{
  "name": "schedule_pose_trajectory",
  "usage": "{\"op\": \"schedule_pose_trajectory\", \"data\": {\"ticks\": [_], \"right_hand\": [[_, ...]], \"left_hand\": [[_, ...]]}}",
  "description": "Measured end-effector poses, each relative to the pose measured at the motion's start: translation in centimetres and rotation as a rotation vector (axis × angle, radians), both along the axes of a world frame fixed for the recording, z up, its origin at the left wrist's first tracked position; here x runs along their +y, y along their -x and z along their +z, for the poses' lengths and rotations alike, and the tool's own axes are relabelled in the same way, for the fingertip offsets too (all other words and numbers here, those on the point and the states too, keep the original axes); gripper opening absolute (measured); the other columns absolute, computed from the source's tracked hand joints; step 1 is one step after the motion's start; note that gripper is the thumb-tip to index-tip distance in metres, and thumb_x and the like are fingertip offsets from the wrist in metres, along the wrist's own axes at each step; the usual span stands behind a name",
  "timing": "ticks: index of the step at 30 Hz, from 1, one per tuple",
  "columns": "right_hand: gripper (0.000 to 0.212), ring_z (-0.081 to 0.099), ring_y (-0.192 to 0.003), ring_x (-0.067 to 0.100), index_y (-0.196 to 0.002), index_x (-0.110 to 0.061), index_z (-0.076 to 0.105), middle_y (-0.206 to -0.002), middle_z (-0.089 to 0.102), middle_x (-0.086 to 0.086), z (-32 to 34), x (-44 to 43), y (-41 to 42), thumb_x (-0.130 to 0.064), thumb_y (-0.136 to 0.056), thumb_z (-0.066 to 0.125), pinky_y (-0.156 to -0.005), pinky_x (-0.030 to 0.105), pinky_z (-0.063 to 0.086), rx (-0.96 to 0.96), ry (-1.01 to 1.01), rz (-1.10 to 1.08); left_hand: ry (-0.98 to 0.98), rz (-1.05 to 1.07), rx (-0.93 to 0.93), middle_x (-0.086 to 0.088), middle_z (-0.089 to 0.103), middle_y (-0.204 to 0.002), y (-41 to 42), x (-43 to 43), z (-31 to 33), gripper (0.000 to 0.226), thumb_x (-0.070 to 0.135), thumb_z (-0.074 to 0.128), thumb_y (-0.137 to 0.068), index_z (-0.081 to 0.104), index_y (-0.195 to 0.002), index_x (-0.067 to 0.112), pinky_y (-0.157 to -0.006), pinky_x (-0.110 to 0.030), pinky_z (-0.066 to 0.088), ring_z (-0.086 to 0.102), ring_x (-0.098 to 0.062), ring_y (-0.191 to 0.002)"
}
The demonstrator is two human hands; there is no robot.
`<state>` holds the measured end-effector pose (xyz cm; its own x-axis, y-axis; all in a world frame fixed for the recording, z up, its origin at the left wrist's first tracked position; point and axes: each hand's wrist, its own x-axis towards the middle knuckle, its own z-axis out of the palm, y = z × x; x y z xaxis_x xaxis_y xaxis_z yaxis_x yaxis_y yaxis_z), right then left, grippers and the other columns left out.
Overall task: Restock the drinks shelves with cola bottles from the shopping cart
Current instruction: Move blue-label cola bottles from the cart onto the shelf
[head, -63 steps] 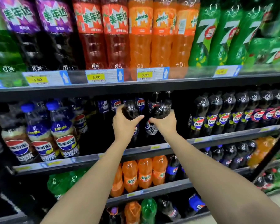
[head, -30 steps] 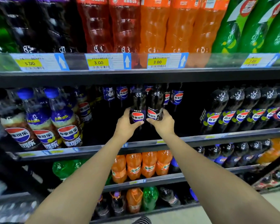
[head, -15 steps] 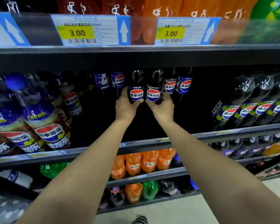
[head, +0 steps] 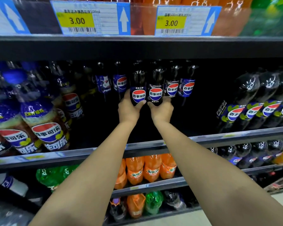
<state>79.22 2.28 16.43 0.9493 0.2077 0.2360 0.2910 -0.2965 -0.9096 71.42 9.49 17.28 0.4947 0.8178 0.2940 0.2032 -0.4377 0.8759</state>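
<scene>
Both arms reach deep into the dark middle shelf. My left hand [head: 128,110] grips the base of a black cola bottle [head: 138,85] with a red, white and blue round label. My right hand [head: 162,110] grips a second black cola bottle [head: 155,84] right beside it. The two bottles stand upright and side by side, close to the row of cola bottles [head: 180,85] at the back of the shelf. Whether their bases rest on the shelf is hidden by my hands. The shopping cart is out of view.
The shelf's front rail [head: 91,154] runs under my forearms. Blue-capped cola bottles [head: 44,128] crowd the left side, black cola bottles [head: 255,106] the right. Price tags [head: 88,18] hang on the shelf above. Orange soda bottles [head: 144,168] fill the shelf below.
Both hands have carried the two bottles up and further back into the shelf, toward the back row. The camera has moved in closer and tilted slightly down.
</scene>
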Motion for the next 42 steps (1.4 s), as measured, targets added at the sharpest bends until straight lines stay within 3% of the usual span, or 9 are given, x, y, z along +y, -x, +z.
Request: {"op": "schedule_pose_trajectory", "data": {"ticks": [4,9,14,18,28,32,34,37,42], "right_hand": [[0.048,0.064,-0.097,0.025,-0.111,0.0,0.061,-0.105,0.066,0.012,-0.1,0.5,-0.8,-0.023,-0.073,0.081,-0.072,0.022,0.044,0.011,0.018,-0.002],[0.047,0.062,-0.102,0.026,-0.11,0.0,0.061,-0.11,0.064,0.013,0.0,1.0,-1.1,-0.025,-0.076,0.079,-0.073,0.02,0.038,0.024,0.014,-0.055],[0.046,0.063,-0.101,0.025,-0.107,-0.009,0.064,-0.11,0.066,0.008,-0.2,1.3,-1.1,-0.04,-0.075,0.077,-0.071,0.028,0.044,-0.03,0.114,-0.117],[0.057,0.061,-0.11,0.023,-0.121,-0.013,0.061,-0.121,0.063,0.005,-0.3,1.3,-1.1,-0.041,-0.074,0.078,-0.081,0.032,0.048,0.013,0.077,-0.12],[0.058,0.061,-0.111,0.022,-0.121,-0.009,0.063,-0.121,0.064,0.006,-0.2,1.3,-1.1,-0.033,-0.072,0.082,-0.085,0.028,0.046,0.094,-0.026,-0.113],[0.059,0.061,-0.11,0.026,-0.124,-0.008,0.059,-0.121,0.063,0.009,0.6,0.7,-0.6,-0.035,-0.075,0.079,-0.078,0.027,0.044,0.109,0.047,-0.077],[0.065,0.059,-0.112,0.029,-0.127,-0.006,0.054,-0.123,0.061,0.012,1.5,0.1,-0.1,-0.037,-0.075,0.078,-0.08,0.029,0.046,0.148,0.092,-0.055],[0.074,0.051,-0.119,0.033,-0.133,-0.004,0.046,-0.128,0.055,0.016,3.3,-1.9,1.5,-0.042,-0.077,0.075,-0.09,0.038,0.048,0.141,0.24,-0.015],[0.07,0.041,-0.124,0.034,-0.134,-0.007,0.042,-0.134,0.047,0.014,6.3,-8.7,6.8,-0.049,-0.082,0.065,-0.094,0.041,0.042,-0.031,0.686,0.106]], "left_hand": [[-0.002,0.024,-0.001,-0.01,0.055,-0.134,-0.9,0.5,-0.2,0.073,0.029,0.073,-0.084,0.036,-0.145,0.014,-0.089,-0.021,0.036,0.051,-0.023,-0.125],[-0.061,0.039,0.002,-0.008,0.06,-0.129,-2.0,1.9,-0.8,0.07,0.034,0.073,-0.082,0.041,-0.142,0.015,-0.095,-0.032,0.045,0.056,-0.023,-0.12],[-0.056,0.088,-0.011,-0.008,0.063,-0.125,-2.7,2.8,-0.9,0.073,0.039,0.077,-0.077,0.044,-0.138,0.017,-0.097,-0.041,0.048,0.058,-0.024,-0.117],[-0.051,0.097,-0.032,-0.009,0.064,-0.121,-2.6,3.0,-1.2,0.074,0.043,0.077,-0.075,0.045,-0.137,0.019,-0.096,-0.044,0.048,0.059,-0.023,-0.113],[-0.004,0.099,-0.047,-0.009,0.063,-0.122,-2.5,2.7,-0.8,0.073,0.039,0.079,-0.074,0.047,-0.137,0.018,-0.095,-0.04,0.05,0.059,-0.023,-0.112],[0.045,0.036,-0.004,-0.009,0.059,-0.129,-2.2,2.4,-0.1,0.072,0.033,0.078,-0.078,0.042,-0.139,0.017,-0.096,-0.033,0.047,0.056,-0.022,-0.118],[0.078,0.002,0.047,-0.009,0.055,-0.134,-1.5,1.8,0.4,0.075,0.033,0.076,-0.079,0.037,-0.141,0.016,-0.096,-0.032,0.046,0.054,-0.023,-0.121],[0.047,0.082,0.259,-0.016,0.047,-0.139,0.7,-0.3,1.4,0.081,0.046,0.069,-0.083,0.03,-0.146,0.015,-0.094,-0.041,0.047,0.048,-0.034,-0.125],[-0.262,0.067,0.61,-0.017,0.047,-0.136,7.7,-5.9,4.0,0.075,0.058,0.053,-0.088,0.032,-0.145,0.015,-0.097,-0.043,0.041,0.043,-0.037,-0.124]]}}
